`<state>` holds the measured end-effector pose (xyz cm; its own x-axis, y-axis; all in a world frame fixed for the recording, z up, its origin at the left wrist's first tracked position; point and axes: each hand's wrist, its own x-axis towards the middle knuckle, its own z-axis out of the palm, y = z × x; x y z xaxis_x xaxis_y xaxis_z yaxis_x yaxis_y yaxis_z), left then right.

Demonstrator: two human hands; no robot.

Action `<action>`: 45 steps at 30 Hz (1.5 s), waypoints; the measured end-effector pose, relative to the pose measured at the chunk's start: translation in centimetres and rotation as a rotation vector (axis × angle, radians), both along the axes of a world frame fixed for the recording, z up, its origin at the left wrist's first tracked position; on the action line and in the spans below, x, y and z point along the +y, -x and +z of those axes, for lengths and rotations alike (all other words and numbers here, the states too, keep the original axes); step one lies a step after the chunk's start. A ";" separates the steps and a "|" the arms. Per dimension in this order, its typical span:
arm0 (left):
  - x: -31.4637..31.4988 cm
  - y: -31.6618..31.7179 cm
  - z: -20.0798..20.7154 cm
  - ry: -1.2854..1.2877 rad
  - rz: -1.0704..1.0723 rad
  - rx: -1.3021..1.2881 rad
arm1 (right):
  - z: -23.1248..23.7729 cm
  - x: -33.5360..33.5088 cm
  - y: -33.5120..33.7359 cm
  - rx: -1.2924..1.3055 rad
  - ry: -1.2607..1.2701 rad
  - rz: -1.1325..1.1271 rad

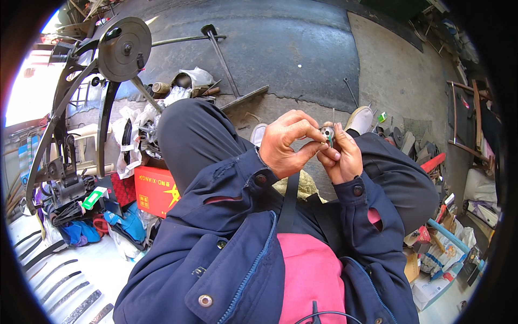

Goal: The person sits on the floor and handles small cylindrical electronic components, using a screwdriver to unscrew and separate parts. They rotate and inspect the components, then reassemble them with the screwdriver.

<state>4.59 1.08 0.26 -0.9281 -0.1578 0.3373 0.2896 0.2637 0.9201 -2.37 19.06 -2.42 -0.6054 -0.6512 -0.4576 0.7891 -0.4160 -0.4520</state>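
Over my lap, both hands meet at a small round metal part [327, 131] with holes in its face. It looks like a bobbin case, but its size leaves the exact kind uncertain. My right hand [344, 155] grips it between thumb and fingers, and a sliver of green shows at its lower edge. My left hand [294, 141] is closed in a pinch, thumb and forefinger tips against the near-left side of the part. Whatever lies between those tips is too small to make out.
A black hand-wheel machine [125, 49] stands at the left, its metal stand [224, 65] reaching across the floor. Beside my left leg sits a red box [154, 189]. Dark curved strips [59, 286] lie lower left. Scraps and tools crowd the right, near a blue tube [449, 236].
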 end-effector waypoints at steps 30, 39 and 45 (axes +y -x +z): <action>0.1 0.7 -0.1 0.195 0.132 -0.012 | 0.5 -0.3 0.0 0.101 -0.174 -0.030; 0.0 0.4 0.0 0.122 0.155 -0.104 | 0.2 -0.2 0.0 0.200 -0.208 -0.003; -0.1 0.4 -0.1 0.010 0.162 -0.209 | 0.7 -0.8 -0.2 0.317 -0.383 -0.041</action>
